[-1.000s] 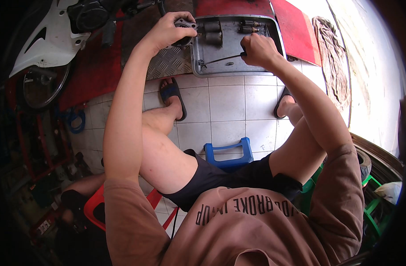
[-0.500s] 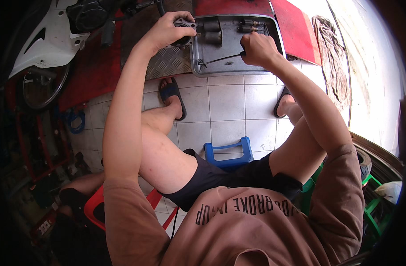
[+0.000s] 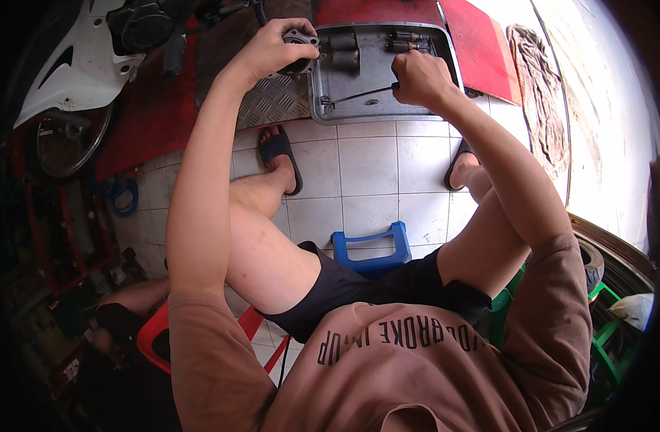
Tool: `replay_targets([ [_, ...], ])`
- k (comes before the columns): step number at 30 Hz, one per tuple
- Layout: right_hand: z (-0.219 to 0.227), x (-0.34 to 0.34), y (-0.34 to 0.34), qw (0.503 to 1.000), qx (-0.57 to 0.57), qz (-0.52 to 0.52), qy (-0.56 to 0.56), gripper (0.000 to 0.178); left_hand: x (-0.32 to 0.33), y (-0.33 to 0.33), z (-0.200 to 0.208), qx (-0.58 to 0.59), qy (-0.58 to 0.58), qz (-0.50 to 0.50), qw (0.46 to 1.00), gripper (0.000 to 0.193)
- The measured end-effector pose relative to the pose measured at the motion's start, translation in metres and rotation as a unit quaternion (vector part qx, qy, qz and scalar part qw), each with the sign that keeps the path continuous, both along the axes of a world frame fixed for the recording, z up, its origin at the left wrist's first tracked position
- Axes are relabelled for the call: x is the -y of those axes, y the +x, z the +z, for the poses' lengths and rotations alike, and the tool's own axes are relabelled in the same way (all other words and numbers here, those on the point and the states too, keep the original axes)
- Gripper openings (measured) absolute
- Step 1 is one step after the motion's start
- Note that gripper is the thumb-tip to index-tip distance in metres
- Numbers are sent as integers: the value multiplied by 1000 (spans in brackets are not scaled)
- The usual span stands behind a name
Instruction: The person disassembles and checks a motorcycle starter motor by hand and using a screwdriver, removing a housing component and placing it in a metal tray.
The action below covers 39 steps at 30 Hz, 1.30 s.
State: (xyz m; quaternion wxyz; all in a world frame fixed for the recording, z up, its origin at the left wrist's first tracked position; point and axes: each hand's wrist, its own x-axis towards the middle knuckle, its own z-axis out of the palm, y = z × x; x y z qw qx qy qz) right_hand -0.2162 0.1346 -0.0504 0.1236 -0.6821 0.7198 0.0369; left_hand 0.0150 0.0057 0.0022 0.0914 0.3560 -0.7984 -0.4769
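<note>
Dark block lettering point(image 3: 398, 334) runs upside down across the chest of the wearer's brown shirt point(image 3: 409, 367), well below the metal tray point(image 3: 387, 119). The shallow grey tray lies across a work surface of red panels point(image 3: 481, 54) and worn diamond-tread plate point(image 3: 272, 101), the plate showing to the tray's left. At the tray's left edge the left hand point(image 3: 283, 49) grips a round metal housing point(image 3: 297, 68), thumb over its flange and fingers curled around the far side; whether the housing rests on the rim I cannot tell. Over the tray's right part the right hand point(image 3: 422, 78) is closed in a fist around the handle of a thin-shafted tool point(image 3: 362, 94), whose far end reaches small bits near the tray's lower left corner. Two grey cylinders point(image 3: 346, 61) lie in the tray's left half, dark slim parts point(image 3: 407, 36) at its upper right. White floor tiles point(image 3: 369, 165) and a blue stool point(image 3: 376, 266) are below the tray, a crumpled cloth point(image 3: 539, 101) to its right, and a white-panelled motorbike point(image 3: 78, 65) to its left.
</note>
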Motion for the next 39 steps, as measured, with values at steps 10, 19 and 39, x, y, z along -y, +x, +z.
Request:
replay_targets([
  [10,4,-1,1,1000,0,-9,-2,21,-1,0,0,2,4,4,1000,26],
  [19,8,0,-11,998,23,-38,-36,21,0,0,-3,-12,0,13,1000,24],
  [39,71,-37,-74,961,217,-79,-149,26,15,-4,-27,-3,287,208,935,25],
])
